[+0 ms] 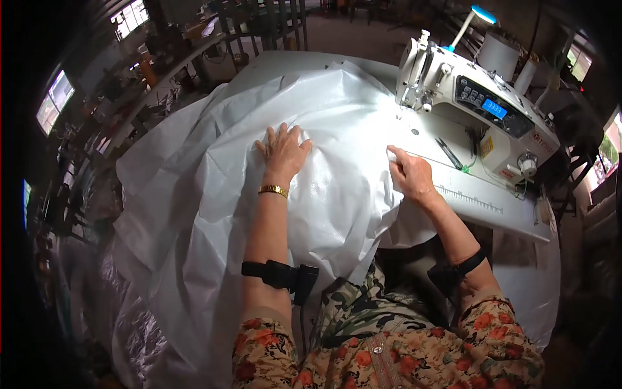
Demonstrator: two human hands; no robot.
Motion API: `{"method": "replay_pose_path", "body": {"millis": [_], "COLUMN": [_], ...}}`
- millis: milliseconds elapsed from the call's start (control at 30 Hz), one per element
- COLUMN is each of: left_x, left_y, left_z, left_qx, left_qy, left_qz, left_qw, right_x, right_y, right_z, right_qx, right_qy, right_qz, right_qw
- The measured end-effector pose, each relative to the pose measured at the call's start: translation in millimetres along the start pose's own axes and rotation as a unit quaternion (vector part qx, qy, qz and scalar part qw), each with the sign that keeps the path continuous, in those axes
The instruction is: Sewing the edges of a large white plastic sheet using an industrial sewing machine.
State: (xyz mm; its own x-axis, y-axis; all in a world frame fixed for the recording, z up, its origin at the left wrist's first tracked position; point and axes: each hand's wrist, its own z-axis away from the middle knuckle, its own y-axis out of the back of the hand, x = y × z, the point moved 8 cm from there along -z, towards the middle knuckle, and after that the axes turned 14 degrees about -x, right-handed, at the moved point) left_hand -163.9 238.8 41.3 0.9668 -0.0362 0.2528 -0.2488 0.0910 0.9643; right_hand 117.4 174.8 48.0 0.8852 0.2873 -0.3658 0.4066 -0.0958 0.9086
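A large white woven plastic sheet (214,168) is spread over the sewing table and hangs off its left side. My left hand (283,150) lies flat on the sheet, palm down, fingers slightly apart, a gold bracelet on the wrist. My right hand (410,172) pinches the sheet's right edge between thumb and fingers, just in front of the white sewing machine (479,104). The sheet's far edge runs up toward the machine's needle area (407,97).
The white table top (479,201) carries a printed ruler strip and a dark pair of snips (448,153) next to the machine. Thread cones (502,55) stand behind the machine. Racks and clutter fill the dim room at left and back.
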Motion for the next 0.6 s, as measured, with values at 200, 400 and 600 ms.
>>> {"method": "replay_pose_path", "body": {"millis": [200,400,600], "left_x": [86,205,196], "left_y": [62,17,-47], "left_z": [-25,-103,-163], "left_qx": [0.175,0.201,0.112], "left_qy": [-0.155,-0.376,-0.377], "left_qz": [-0.068,-0.018,-0.061], "left_qw": [0.97,0.904,0.917], "right_x": [-6,-10,-15], "right_y": [9,6,6], "right_z": [1,2,0], "right_qx": [-0.076,-0.081,-0.091], "right_qy": [0.059,0.09,0.109], "right_qz": [-0.136,-0.123,-0.122], "right_qw": [0.986,0.985,0.982]}}
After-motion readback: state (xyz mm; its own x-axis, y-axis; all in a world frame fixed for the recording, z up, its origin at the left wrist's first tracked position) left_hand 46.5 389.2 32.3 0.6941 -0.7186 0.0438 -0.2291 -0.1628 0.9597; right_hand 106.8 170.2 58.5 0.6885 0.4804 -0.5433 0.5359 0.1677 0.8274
